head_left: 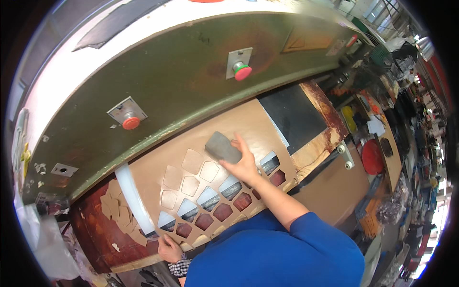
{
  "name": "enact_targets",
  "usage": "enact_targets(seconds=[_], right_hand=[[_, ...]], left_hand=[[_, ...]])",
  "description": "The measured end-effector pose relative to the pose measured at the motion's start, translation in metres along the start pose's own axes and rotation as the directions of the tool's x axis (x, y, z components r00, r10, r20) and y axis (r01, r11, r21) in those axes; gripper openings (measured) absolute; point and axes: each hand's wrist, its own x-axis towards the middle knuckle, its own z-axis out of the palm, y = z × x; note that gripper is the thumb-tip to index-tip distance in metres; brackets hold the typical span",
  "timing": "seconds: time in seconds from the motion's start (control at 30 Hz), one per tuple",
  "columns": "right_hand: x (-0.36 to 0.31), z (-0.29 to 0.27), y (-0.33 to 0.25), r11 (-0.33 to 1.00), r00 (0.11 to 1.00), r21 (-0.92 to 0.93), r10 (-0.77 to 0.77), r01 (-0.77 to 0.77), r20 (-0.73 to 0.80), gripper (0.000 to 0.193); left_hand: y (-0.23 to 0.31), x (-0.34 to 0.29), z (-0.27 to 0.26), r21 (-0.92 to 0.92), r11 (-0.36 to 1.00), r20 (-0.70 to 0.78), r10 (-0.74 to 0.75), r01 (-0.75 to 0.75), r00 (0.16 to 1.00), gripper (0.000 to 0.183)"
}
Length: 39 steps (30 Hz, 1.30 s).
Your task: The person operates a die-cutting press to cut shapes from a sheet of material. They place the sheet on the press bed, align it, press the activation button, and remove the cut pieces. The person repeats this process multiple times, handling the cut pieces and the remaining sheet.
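A large brown sheet (143, 162) lies aslant across the bed of a press. Rows of shield-shaped cut-outs run along its near side; some are open holes, while other outlines (193, 161) still have brown material in them. My right hand (245, 163) grips a grey block-like cutting die (223, 147) by its right end, thumb and fingers spread around it, just beyond the outlines. At the sheet's near left corner, my left hand (169, 248) has its fingers closed on the edge; the fingertips are partly hidden.
The green press beam (181, 71) spans the far side, carrying a red button (130, 122) and another red button with a green collar (242, 71). Brown cut pieces (117, 210) are piled at left. A black pad (294, 117) lies right of the sheet; cluttered benches stand beyond.
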Motion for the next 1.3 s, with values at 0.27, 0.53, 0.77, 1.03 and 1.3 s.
enact_targets(seconds=[0.27,0.53,0.77,1.03,1.3], right_hand=[[0.002,-0.063,0.018,0.997,0.992,-0.052,0.057,-0.063,-0.114,0.1],[0.02,-0.043,0.04,0.895,0.949,-0.341,-0.314,0.287,-0.027,0.101],[0.113,-0.033,-0.011,0.89,0.84,-0.269,-0.442,0.367,-0.315,0.091],[0.19,0.004,-0.055,0.809,0.701,-0.458,-0.566,0.369,-0.434,0.104],[0.165,-0.023,-0.01,0.801,0.847,-0.548,-0.449,0.242,-0.283,0.094]], left_hand=[[0.0,-0.014,-0.01,0.014,1.0,0.049,0.012,-0.012,0.999,0.029],[0.002,0.013,0.001,0.017,0.999,0.017,0.038,-0.038,0.999,0.03],[0.007,0.072,0.019,-0.034,0.999,-0.013,0.022,-0.023,1.0,0.032],[0.027,0.151,0.041,-0.071,0.997,-0.086,0.006,-0.012,0.996,0.037],[0.037,0.202,0.039,-0.039,0.998,-0.064,0.042,-0.045,0.997,0.041]])
